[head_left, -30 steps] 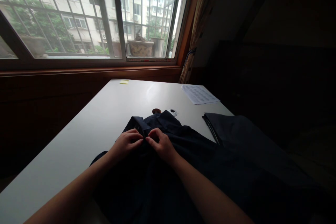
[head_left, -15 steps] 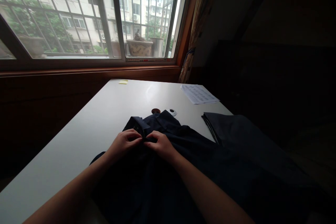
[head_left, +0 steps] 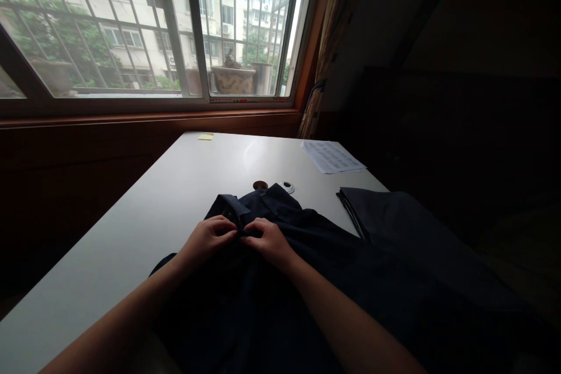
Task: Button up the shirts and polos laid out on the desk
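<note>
Hands [head_left: 239,239] pinched together, gripping dark garment [head_left: 284,280]

One head-worn view looks forward and down across the table [head_left: 144,216], close above it, toward the window [head_left: 131,23].

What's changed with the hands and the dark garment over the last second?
The right hand slid slightly toward the left hand, so their fingertips now meet on the dark garment near its top edge. Both hands kept their pinch on the fabric; nothing was let go. The garment, the folded dark cloth, the paper sheet and the white table stayed as they were.
</note>
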`<state>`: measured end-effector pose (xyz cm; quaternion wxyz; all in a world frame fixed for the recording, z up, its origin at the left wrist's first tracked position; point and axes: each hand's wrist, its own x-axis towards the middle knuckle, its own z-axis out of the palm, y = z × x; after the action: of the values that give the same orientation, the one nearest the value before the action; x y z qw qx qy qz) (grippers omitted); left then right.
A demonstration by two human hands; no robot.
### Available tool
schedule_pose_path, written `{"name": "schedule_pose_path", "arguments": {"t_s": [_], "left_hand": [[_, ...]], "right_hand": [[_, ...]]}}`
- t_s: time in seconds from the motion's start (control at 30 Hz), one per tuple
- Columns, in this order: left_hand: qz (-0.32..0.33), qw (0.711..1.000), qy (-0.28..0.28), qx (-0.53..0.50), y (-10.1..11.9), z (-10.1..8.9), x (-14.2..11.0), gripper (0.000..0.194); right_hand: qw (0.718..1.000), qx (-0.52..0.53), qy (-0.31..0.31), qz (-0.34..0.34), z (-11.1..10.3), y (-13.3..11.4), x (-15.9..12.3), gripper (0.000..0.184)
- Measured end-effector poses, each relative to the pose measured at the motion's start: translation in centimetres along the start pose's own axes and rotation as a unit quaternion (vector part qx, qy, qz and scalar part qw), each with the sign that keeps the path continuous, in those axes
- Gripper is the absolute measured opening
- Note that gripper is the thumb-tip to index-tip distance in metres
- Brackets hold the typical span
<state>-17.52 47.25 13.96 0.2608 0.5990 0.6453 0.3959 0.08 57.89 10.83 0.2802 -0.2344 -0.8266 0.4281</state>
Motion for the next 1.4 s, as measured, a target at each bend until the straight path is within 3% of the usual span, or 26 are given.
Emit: {"name": "schedule_pose_path", "arguments": {"t_s": [0.5,0.73,0.93,1.23,1.4], "left_hand": [[0.039,0.999,0.014,-0.02,-0.68,0.08,0.08,0.016],[-0.003,0.998,0.014,-0.062,-0.49,0.38,-0.09,0.023],[0.063,0.997,0.044,0.0,-0.99,0.68,-0.02,0.013],[0.073,0.997,-0.032,0.024,-0.61,0.41,-0.17,0.021],[0.065,0.996,-0.048,0.037,-0.67,0.46,-0.12,0.022]], "right_hand": [[0.999,-0.009,-0.033,0.013,-0.39,0.05,0.24,0.01],[1.0,-0.019,-0.019,0.014,-0.06,-0.09,0.06,0.006],[1.0,-0.013,0.014,0.014,-0.08,-0.38,-0.12,0.006],[0.999,0.043,0.024,-0.002,-0.45,-0.02,-0.33,0.003],[0.998,0.059,0.014,0.009,-0.42,-0.04,-0.33,0.007]]}}
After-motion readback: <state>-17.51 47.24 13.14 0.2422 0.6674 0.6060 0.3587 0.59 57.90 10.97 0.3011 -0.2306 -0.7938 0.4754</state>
